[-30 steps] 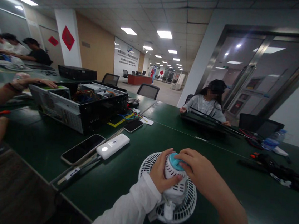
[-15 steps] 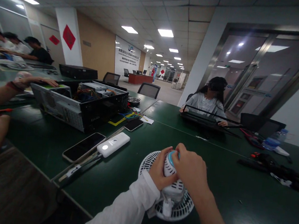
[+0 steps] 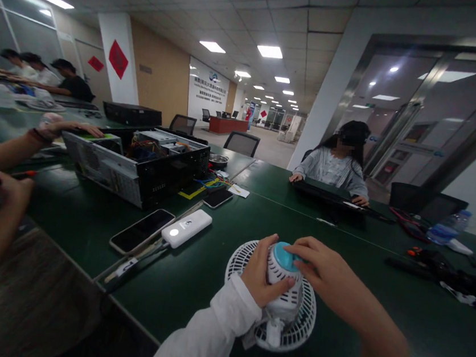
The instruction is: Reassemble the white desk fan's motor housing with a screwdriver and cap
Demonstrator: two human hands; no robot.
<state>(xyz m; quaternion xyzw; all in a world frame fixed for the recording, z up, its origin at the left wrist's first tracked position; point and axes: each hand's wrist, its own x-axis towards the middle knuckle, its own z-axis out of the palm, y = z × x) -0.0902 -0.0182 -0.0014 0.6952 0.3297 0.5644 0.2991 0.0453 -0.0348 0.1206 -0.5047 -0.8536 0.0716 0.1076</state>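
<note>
i've got the white fan (image 3: 288,303) grille-down close to the near edge of the green desk (image 3: 191,288), my left hand (image 3: 258,272) curled snugly round its vented body and the fingers of my right hand (image 3: 329,270) bunched at the right side of the blue cap (image 3: 283,256) on top, though i can't tell whether they pinch or only press. i judge the step in hand to be working that cap, perhaps turning it; the next move calls for bracing the body left-handed while the right gets firm purchase.
</note>
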